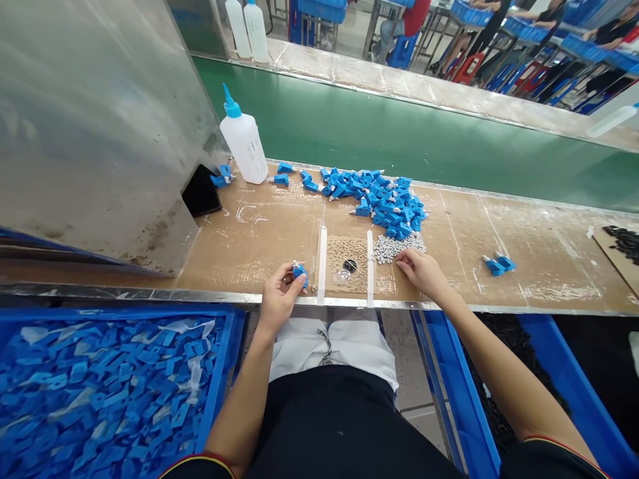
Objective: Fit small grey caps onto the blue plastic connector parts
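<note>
My left hand (280,294) is closed around a small blue plastic part (299,271) with a pale tip, just above the front edge of the bench. At the near side of a heap of tiny grey pieces (399,247), my right hand (422,269) has its thumb and fingers pinched together; whatever is between them is too small to make out. Behind the grey pieces lies a large pile of blue plastic parts (384,196). Between my hands, a cardboard pad (344,247) taped down at both sides carries a small black disc (350,265) and a clear round dish (342,277).
A white squeeze bottle (245,148) stands at the back left beside a metal housing (110,133) and a dark phone-like slab (202,191). Two blue parts (499,265) lie at right. Blue crates (227,359) flank me below. A green belt (399,126) runs behind.
</note>
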`<state>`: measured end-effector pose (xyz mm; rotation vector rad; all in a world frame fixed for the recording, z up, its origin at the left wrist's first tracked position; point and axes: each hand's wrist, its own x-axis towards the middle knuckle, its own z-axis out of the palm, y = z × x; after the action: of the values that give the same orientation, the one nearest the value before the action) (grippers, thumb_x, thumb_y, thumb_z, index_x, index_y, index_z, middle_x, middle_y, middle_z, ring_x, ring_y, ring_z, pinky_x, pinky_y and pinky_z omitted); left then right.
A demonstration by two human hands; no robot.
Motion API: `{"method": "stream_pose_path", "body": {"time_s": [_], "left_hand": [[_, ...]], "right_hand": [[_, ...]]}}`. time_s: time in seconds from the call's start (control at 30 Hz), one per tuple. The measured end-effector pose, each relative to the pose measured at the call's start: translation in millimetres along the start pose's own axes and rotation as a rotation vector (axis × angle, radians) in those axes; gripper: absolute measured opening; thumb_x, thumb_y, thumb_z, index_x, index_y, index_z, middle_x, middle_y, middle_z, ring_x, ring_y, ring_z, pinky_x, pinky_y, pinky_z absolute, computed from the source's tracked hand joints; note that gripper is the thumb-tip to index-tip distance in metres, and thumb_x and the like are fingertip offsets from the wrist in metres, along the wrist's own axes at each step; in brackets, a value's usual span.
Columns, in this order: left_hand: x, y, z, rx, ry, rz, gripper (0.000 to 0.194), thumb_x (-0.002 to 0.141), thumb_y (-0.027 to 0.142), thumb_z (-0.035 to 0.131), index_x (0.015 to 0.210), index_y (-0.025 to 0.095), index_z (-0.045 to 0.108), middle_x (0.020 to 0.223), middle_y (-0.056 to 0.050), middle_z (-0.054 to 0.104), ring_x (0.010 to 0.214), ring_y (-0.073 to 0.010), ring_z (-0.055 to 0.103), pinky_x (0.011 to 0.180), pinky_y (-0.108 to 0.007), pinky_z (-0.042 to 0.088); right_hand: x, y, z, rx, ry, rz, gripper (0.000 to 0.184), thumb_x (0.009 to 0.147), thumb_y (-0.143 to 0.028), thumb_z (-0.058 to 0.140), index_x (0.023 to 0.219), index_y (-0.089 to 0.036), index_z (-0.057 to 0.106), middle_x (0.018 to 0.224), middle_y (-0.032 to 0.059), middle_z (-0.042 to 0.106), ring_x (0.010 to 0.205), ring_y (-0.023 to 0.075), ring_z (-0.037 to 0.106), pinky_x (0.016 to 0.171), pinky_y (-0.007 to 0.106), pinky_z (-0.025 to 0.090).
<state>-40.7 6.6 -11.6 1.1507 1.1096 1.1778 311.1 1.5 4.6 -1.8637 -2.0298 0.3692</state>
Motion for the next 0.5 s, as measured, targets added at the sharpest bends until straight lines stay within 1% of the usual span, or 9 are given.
{"method": "stream_pose_path", "body": {"time_s": [0.13,0.27,0.4,0.5], "left_hand": [[-1,1,0.3,-0.005,0.009,0.012,0.036,0.077,0.041,0.076,0.102,0.017,0.068,0.073,0.001,0.065,0.056,-0.0107,0.060,0.055,-0.023,0.054],[-2,0,0.2,0.001,0.007,0.022,0.036,0.077,0.041,0.077,0.102,0.017,0.069,0.073,0.001,0.065,0.056,-0.0104,0.059,0.055,-0.022,0.054],[-2,-1,-0.8,-0.003,0.008,0.011,0.036,0.077,0.042,0.076,0.102,0.017,0.070,0.074,0.000,0.066,0.057,-0.0106,0.060,0.055,-0.022,0.055],[-1,-2,-1.8,-0.019,0.009,-0.017,0.038,0.078,0.044,0.075,0.103,0.016,0.069,0.073,0.000,0.066,0.057,-0.0114,0.062,0.055,-0.023,0.056]], "right_hand": [[3,0,5,-0.100,-0.014,-0.039,0.013,0.090,-0.025,0.049,0.079,-0.024,0.056,0.086,0.0087,0.067,0.076,0.0231,0.061,0.068,0.033,0.047],[-4,0,8,-0.041,-0.003,-0.032,0.017,0.091,-0.028,0.048,0.076,-0.024,0.055,0.082,0.0080,0.067,0.075,0.0230,0.061,0.070,0.034,0.048],[-9,-3,5,0.064,0.058,0.076,0.021,0.090,-0.036,0.051,0.076,-0.024,0.061,0.072,0.0052,0.068,0.068,0.0218,0.062,0.066,0.033,0.047],[-9,-5,0,0.181,0.023,0.174,0.022,0.088,-0.040,0.053,0.077,-0.023,0.063,0.063,0.0019,0.065,0.058,0.0200,0.061,0.061,0.032,0.047]]}}
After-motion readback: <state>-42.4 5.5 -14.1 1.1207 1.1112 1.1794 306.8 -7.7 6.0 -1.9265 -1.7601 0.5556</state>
